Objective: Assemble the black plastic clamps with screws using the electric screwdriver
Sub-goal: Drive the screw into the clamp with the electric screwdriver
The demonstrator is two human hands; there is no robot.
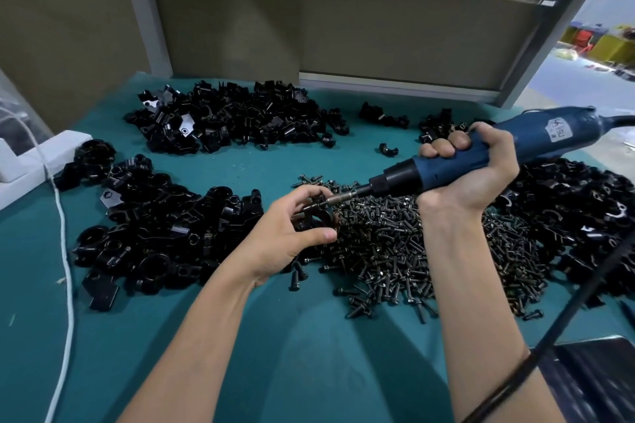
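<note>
My left hand (pixel 287 233) holds a black plastic clamp (pixel 318 218) between thumb and fingers, just above the left edge of the screw pile (pixel 405 251). My right hand (pixel 470 168) grips the blue electric screwdriver (pixel 457 161), which lies nearly level and points left. Its bit (pixel 338 198) meets a screw at the top of the held clamp. Heaps of black clamp parts lie at the left (pixel 154 227), at the back (pixel 233 117) and at the right (pixel 577 213).
The table top is a teal mat (pixel 240 336). A white cord (pixel 65 251) runs down the left side from a white block (pixel 37 154). The screwdriver's black cable (pixel 549 326) crosses my right forearm. Cardboard panels and a grey frame stand behind the table.
</note>
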